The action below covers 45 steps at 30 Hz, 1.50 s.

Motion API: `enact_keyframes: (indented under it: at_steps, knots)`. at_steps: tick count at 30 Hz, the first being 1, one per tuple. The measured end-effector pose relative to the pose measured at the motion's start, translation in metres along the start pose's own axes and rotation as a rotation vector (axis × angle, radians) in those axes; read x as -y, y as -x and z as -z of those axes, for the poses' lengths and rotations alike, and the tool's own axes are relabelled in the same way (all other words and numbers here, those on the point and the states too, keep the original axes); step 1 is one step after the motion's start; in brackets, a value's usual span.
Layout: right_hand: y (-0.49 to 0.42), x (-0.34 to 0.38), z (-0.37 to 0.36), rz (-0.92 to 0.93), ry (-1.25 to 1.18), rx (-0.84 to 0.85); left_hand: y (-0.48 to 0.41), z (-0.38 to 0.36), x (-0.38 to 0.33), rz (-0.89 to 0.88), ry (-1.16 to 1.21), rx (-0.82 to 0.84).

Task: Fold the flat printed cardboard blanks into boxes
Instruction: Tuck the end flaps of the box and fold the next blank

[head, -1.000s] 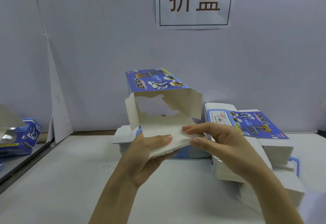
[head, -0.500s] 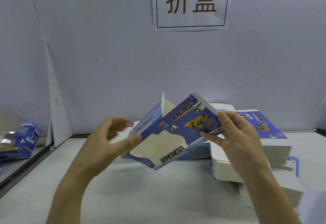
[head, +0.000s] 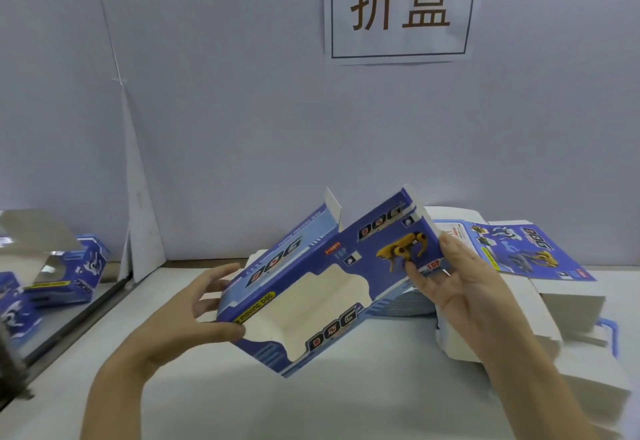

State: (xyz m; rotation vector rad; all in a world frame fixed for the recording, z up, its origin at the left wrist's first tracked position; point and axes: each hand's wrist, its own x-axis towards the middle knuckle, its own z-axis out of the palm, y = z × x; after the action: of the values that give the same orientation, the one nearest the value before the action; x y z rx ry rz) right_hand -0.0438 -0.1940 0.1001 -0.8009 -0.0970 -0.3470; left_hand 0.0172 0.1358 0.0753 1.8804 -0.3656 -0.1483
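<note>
Box: blue printed cardboard box [head: 311, 287] marked "DOG" is being held in the air above the white table [head: 311, 405], tilted so that its right end is sitting higher than its left; a window cut-out in its front is showing the pale inside, and a yellow robot dog is printed near its right end.
Left hand: left hand [head: 194, 311] is gripping the box's lower left end, thumb lying along the front edge by the yellow "MOVING DOG" strip, fingers [head: 214, 276] spread and reaching behind the end (their tips are hidden by the cardboard).
Right hand: right hand [head: 460, 290] is holding the box's upper right end, thumb [head: 415, 276] pressing on the printed face just below the yellow dog, the other fingers curling round the end edge.
End flap: small white flap [head: 333, 207] is standing up at the box's far top edge.
Flat blanks: stack of flat blanks [head: 540, 249] is lying on the table to the right, printed side up on top, with white stacks beneath and in front of it; another stack [head: 408, 301] is partly showing behind the held box.
Finished boxes: folded blue boxes [head: 69, 273] are resting at the far left, beyond the table's edge.
Wall sign: paper sign [head: 401, 6] with two brown characters is hanging on the pale wall above.
</note>
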Motion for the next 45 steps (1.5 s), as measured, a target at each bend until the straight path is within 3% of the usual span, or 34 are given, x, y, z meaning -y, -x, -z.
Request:
enact_keyframes:
  at_steps: [2, 6, 9, 14, 18, 25, 28, 31, 32, 35, 38, 41, 42, 44, 45]
  knots:
    - [-0.001, -0.013, -0.002, 0.087, 0.175, -0.022, 0.002, 0.009, 0.007, 0.000, 0.054, -0.026]
    - [-0.019, -0.052, -0.004, 0.215, 0.827, -0.146, 0.006, 0.026, 0.026, 0.089, 0.141, -0.110]
    - [-0.047, -0.079, -0.002, 0.187, 1.403, 0.017, 0.009, 0.039, 0.040, 0.197, 0.256, -0.144]
    - [-0.076, -0.124, 0.017, 0.185, 2.059, 0.324, 0.015, 0.043, 0.043, 0.248, 0.525, -0.306]
    - [-0.070, -0.132, 0.033, 0.251, 2.003, 0.231, 0.019, 0.038, 0.018, 0.212, 0.705, -0.419]
    - [-0.060, -0.131, 0.037, 0.376, 2.075, 0.239, 0.035, 0.078, -0.025, 0.013, 0.819, -0.693]
    - [-0.055, -0.131, 0.032, 0.365, 2.058, 0.197, 0.032, 0.126, -0.040, -0.012, 0.664, -0.820]
    - [-0.052, -0.132, 0.031, 0.310, 2.006, 0.186, 0.017, 0.160, -0.058, -0.070, 0.244, -0.925]
    - [-0.051, -0.132, 0.030, 0.294, 2.003, 0.185, 0.009, 0.160, -0.064, -0.128, 0.219, -0.944]
    - [-0.049, -0.130, 0.028, 0.293, 2.024, 0.192, -0.018, 0.143, -0.066, -0.108, 0.139, -0.855]
    - [-0.048, -0.129, 0.027, 0.379, 1.999, 0.221, -0.040, 0.087, -0.051, -0.073, 0.146, -0.590]
    - [-0.044, -0.121, 0.018, 0.479, 1.964, 0.348, -0.047, 0.003, -0.026, -0.083, -0.300, -0.190]
    - [-0.041, -0.116, 0.014, 0.597, 1.950, 0.394, -0.048, -0.025, -0.016, -0.098, -0.488, -0.062]
    - [-0.030, -0.106, 0.000, 0.858, 1.869, 0.428, -0.051, -0.070, -0.007, -0.178, -0.856, 0.058]
    - [-0.026, -0.099, -0.005, 1.019, 1.826, 0.448, -0.052, -0.085, -0.012, -0.232, -0.976, 0.025]
